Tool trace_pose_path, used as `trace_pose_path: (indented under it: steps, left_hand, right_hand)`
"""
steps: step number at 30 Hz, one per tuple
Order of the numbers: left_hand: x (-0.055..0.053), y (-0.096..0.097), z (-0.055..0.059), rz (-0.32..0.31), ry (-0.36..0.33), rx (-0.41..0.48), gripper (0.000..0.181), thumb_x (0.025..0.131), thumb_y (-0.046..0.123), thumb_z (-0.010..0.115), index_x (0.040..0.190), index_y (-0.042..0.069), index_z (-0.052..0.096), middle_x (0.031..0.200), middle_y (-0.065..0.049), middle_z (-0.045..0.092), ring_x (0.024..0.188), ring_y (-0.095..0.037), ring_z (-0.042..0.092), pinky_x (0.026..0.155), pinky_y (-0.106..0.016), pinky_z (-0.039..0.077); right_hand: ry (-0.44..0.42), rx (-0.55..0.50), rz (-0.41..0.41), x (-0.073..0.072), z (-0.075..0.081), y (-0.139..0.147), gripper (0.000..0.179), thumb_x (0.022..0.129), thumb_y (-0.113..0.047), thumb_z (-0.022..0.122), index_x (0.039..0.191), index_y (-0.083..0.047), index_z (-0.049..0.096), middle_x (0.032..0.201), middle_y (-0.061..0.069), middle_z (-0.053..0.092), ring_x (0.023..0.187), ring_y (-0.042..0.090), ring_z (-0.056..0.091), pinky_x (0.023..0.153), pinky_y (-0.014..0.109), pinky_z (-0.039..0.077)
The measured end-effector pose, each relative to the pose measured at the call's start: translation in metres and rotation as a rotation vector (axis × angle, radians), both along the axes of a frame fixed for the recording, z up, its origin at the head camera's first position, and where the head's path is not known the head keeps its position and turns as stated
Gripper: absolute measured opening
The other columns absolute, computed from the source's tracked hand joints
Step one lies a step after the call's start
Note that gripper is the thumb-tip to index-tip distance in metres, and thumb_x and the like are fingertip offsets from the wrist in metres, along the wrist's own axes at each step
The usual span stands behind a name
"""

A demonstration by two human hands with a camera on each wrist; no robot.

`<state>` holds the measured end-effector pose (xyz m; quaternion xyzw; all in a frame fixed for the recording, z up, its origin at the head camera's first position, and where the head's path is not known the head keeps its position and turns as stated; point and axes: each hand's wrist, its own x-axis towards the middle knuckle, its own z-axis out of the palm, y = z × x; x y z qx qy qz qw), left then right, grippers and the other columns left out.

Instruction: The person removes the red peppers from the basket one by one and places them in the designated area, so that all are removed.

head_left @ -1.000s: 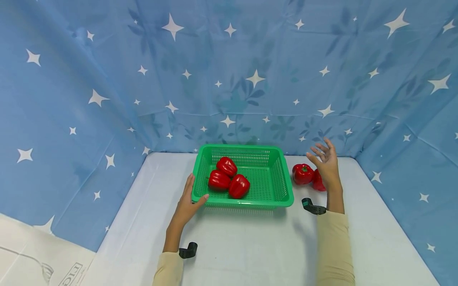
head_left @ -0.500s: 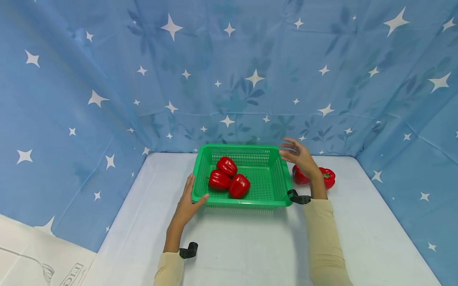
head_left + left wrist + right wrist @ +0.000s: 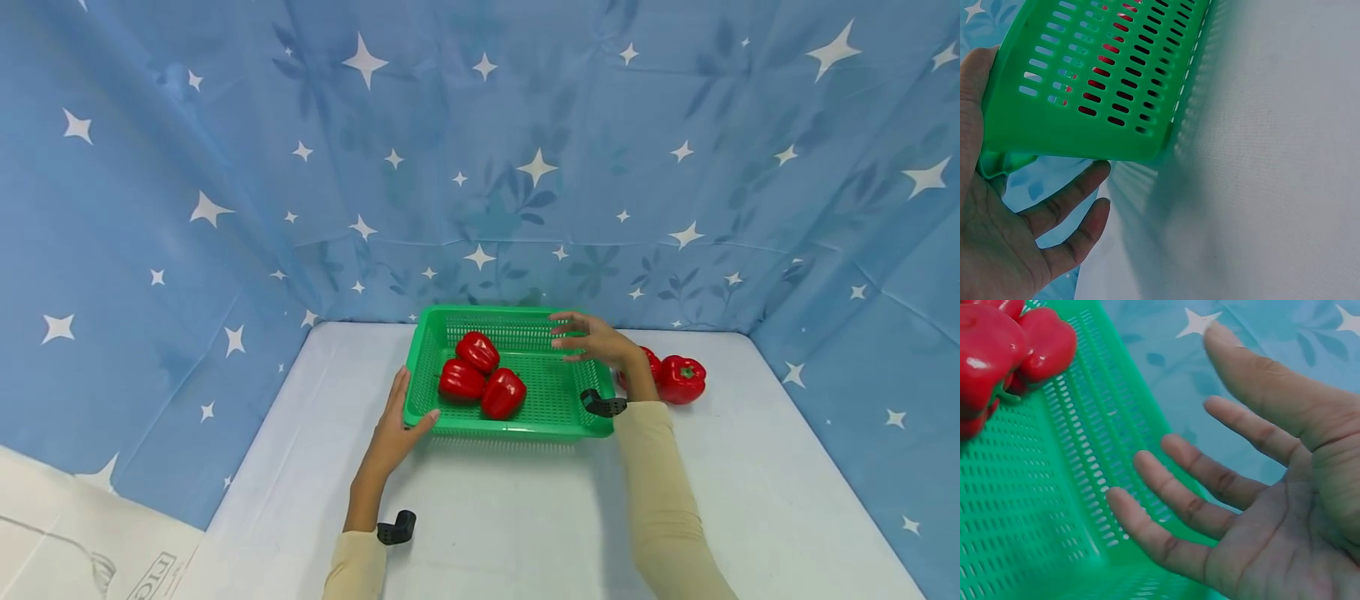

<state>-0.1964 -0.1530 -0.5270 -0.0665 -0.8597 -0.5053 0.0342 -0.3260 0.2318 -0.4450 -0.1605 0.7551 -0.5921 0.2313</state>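
Observation:
Near the table's middle stands a green plastic basket (image 3: 510, 428) with slotted walls. Three glossy red bell peppers (image 3: 503, 394) lie together in its left half. My left hand (image 3: 390, 433) rests at the basket's front left corner, thumb over the front rim and fingers along the left side. In the left wrist view two of its fingers (image 3: 1079, 234) stick out straight below the basket (image 3: 1085, 136). My right hand (image 3: 600, 342) hangs over the basket's right end with loosely spread fingers; its palm holds nothing in the right wrist view.
Two more red bell peppers (image 3: 682, 380) sit on the white table (image 3: 517, 517) right of the basket, one partly hidden by my right wrist. A blue curtain (image 3: 495, 167) with white stars hangs behind and at both sides. Black wrist cameras (image 3: 397, 527) are strapped to my wrists.
My right hand has moved left, from above the two peppers outside to over the basket's right end. My left hand, the basket and the peppers stay put.

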Motion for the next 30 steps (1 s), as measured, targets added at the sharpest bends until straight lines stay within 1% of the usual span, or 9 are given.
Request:
trace_pose_path:
  steps: [2,4,10,11,14,16,22,26,30]
  left_hand:
    - [-0.001,0.0,0.0,-0.001,0.003,-0.003,0.092,0.091,0.048,0.065,0.159,0.024,0.009,0.164,0.014,0.001,0.153,-0.023,0.008,0.115,-0.062,0.023]
    - [-0.001,0.0,0.0,-0.001,0.007,-0.005,0.092,0.091,0.047,0.066,0.159,0.023,0.009,0.164,0.013,0.001,0.153,-0.023,0.008,0.115,-0.062,0.023]
    - [-0.001,0.0,0.0,-0.002,0.012,0.0,0.092,0.091,0.047,0.065,0.159,0.022,0.009,0.164,0.013,0.001,0.153,-0.023,0.008,0.115,-0.063,0.023]
    - [-0.001,0.0,0.0,-0.002,0.011,0.002,0.092,0.091,0.047,0.065,0.159,0.022,0.009,0.164,0.013,0.002,0.153,-0.023,0.008,0.115,-0.063,0.022]
    - [-0.001,0.001,-0.001,-0.003,0.006,0.003,0.092,0.091,0.047,0.065,0.159,0.022,0.009,0.164,0.013,0.001,0.153,-0.023,0.007,0.115,-0.063,0.022]
    - [0.0,0.001,-0.001,-0.001,0.003,0.005,0.092,0.091,0.047,0.066,0.159,0.023,0.009,0.164,0.013,0.001,0.153,-0.023,0.007,0.115,-0.063,0.022]
    - [0.0,0.001,0.001,-0.006,0.007,0.012,0.092,0.09,0.049,0.065,0.159,0.022,0.009,0.165,0.011,0.002,0.153,-0.023,0.007,0.115,-0.062,0.022]
    - [0.001,0.001,0.001,-0.003,0.002,0.011,0.092,0.09,0.049,0.065,0.159,0.023,0.009,0.165,0.012,0.002,0.153,-0.022,0.007,0.115,-0.063,0.022]
    - [0.0,0.001,0.0,-0.003,0.001,0.009,0.092,0.091,0.048,0.065,0.159,0.023,0.008,0.165,0.011,0.001,0.153,-0.022,0.007,0.116,-0.062,0.022]
  right_hand:
    - [-0.041,0.0,0.032,-0.002,-0.003,-0.005,0.066,0.094,-0.012,0.066,0.15,-0.005,0.032,0.152,0.028,0.03,0.134,0.049,0.039,0.104,0.065,0.038]
    - [-0.073,0.017,0.064,-0.004,-0.006,-0.01,0.067,0.093,-0.012,0.066,0.15,-0.006,0.032,0.153,0.027,0.029,0.135,0.051,0.037,0.103,0.066,0.038]
    - [-0.142,0.113,0.146,-0.012,-0.02,-0.023,0.071,0.091,-0.018,0.07,0.151,-0.01,0.034,0.154,0.022,0.032,0.135,0.043,0.042,0.098,0.06,0.047]
    - [-0.158,0.12,0.159,-0.014,-0.022,-0.025,0.071,0.091,-0.019,0.07,0.151,-0.01,0.034,0.155,0.022,0.032,0.136,0.042,0.042,0.098,0.059,0.047]
    - [-0.21,0.128,0.195,-0.016,-0.028,-0.031,0.073,0.09,-0.019,0.07,0.152,-0.011,0.032,0.156,0.022,0.03,0.138,0.044,0.039,0.1,0.059,0.046]
    - [-0.236,0.136,0.201,-0.017,-0.03,-0.034,0.073,0.089,-0.019,0.071,0.151,-0.013,0.033,0.156,0.021,0.031,0.138,0.043,0.039,0.101,0.059,0.045]
    - [-0.257,0.166,0.202,-0.016,-0.036,-0.044,0.069,0.09,-0.016,0.07,0.15,-0.012,0.037,0.154,0.018,0.035,0.137,0.038,0.04,0.1,0.059,0.046]
    - [-0.274,0.186,0.252,-0.013,-0.039,-0.048,0.068,0.091,-0.015,0.068,0.151,-0.013,0.036,0.156,0.016,0.031,0.141,0.037,0.034,0.103,0.06,0.043]
    - [-0.285,0.199,0.282,-0.012,-0.042,-0.051,0.067,0.09,-0.015,0.069,0.15,-0.015,0.037,0.157,0.013,0.03,0.141,0.036,0.033,0.104,0.059,0.043]
